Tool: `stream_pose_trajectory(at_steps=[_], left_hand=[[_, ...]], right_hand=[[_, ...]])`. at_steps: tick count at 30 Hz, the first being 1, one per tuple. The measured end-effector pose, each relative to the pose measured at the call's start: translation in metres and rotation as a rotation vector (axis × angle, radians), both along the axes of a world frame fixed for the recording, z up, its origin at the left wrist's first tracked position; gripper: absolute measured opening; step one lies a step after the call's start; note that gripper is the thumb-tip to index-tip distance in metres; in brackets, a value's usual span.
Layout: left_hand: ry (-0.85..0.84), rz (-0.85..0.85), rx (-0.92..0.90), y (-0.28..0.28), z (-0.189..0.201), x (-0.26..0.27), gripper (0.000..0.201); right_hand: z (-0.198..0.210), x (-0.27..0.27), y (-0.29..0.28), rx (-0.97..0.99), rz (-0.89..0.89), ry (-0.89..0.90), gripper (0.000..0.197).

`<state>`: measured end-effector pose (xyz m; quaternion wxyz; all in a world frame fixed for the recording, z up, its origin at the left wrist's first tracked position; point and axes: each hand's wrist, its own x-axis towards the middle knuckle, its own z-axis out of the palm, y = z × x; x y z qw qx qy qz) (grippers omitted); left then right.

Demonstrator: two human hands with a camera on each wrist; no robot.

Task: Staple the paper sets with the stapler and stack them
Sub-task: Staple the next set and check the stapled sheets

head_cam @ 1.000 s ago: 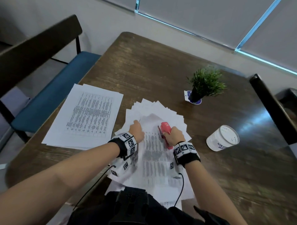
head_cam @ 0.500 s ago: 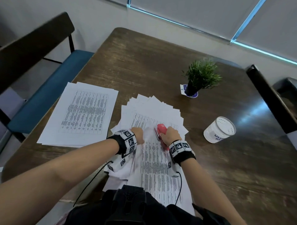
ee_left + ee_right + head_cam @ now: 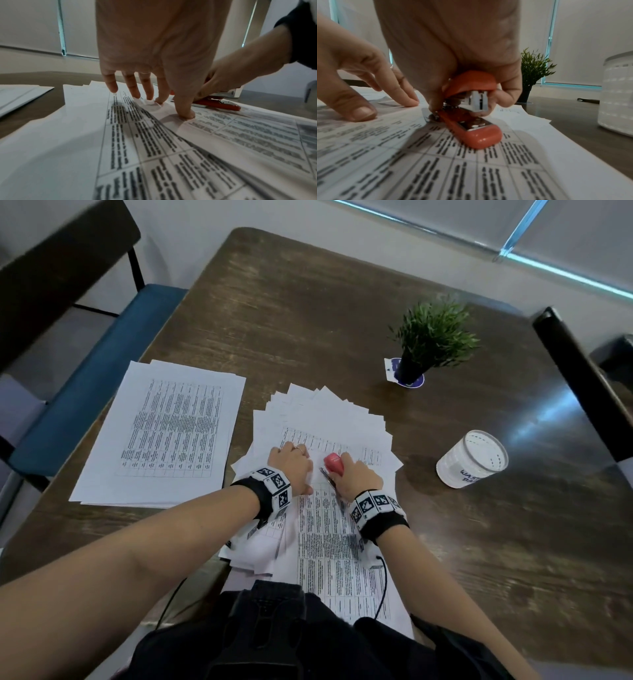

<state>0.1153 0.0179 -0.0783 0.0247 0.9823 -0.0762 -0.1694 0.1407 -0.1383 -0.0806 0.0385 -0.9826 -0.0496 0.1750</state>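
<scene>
White tub (image 3: 472,459) lettered "WAS", printed sheets (image 3: 329,553) illegible

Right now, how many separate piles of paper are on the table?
2. A neat stack lies on the table's left side; a fanned pile sits in the middle under both hands. More sheets may be hidden near the person's body.

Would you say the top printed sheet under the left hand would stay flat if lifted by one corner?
Probably not: the top printed sheet looks thin, so it would likely droop. It may also slide, since the fanned white pile beneath is loose.
</scene>
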Motion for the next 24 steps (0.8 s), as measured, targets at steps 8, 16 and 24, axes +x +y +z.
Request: stream_pose_trajectory(at_steps=[8, 16, 24], left_hand=[[-0.019, 0.02, -0.047, 0.003, -0.002, 0.0, 0.043], [0.0, 0.033, -0.083, 0.004, -0.003, -0.001, 0.044], [0.002, 0.03, -0.085, 0.006, -0.003, 0.002, 0.047]], right_hand=[[-0.005, -0.006, 0.02, 0.078, -0.186, 0.0, 0.038], [-0.014, -0.004, 0.019, -0.019, -0.054, -0.081, 0.027], [-0.016, -0.003, 0.022, 0.031, -0.071, -0.095, 0.032]])
